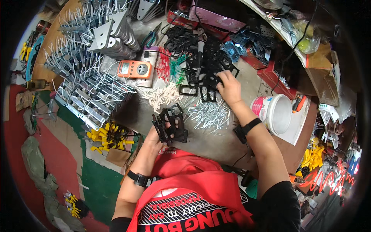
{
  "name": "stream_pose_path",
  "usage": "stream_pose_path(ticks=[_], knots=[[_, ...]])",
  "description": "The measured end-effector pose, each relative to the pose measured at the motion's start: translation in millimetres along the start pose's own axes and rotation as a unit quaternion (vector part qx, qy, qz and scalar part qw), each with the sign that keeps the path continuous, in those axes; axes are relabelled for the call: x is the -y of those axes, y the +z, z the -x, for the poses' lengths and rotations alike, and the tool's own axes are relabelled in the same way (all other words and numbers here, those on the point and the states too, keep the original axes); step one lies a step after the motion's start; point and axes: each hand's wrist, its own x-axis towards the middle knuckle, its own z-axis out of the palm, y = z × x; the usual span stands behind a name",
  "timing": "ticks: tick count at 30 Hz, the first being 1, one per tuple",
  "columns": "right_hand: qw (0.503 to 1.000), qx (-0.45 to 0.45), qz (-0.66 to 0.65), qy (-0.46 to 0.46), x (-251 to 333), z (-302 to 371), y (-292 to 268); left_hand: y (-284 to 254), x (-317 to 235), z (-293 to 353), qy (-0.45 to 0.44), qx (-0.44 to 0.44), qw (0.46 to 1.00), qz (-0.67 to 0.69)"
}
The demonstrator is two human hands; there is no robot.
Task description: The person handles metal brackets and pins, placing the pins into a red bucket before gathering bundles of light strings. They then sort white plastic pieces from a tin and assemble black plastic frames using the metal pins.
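My left hand (pixel 160 133) grips a small stack of black plastic frame parts (pixel 170 123), held just above the near edge of the workbench. My right hand (pixel 228 87) reaches forward into a heap of the same black frame parts (pixel 201 58) in the middle of the bench, fingers curled on one piece at the heap's near side. Between the two hands lies a scatter of silvery metal pins (pixel 208 114). A pile of small white plastic pieces (pixel 160 94) sits to the left of the pins.
An orange multimeter (pixel 134 69) lies left of the heap, by red and green pieces (pixel 170 63). Rows of grey metal brackets with white wires (pixel 92 58) fill the bench's left. A white bucket (pixel 276 112) stands right; yellow connectors (pixel 106 137) lie at lower left.
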Motion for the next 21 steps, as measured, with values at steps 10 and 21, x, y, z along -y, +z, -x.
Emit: stream_pose_path(ticks=[10, 21], knots=[[0.797, -0.076, -0.482, 0.354, -42.8, 51.6, -37.9, 9.4, 1.4, -13.4, -0.047, -0.004, 0.997, -0.060], [0.481, -0.023, -0.690, 0.540, 25.8, 96.3, -74.5, 28.2, 16.6, -37.4, -0.110, -0.086, 0.982, -0.128]])
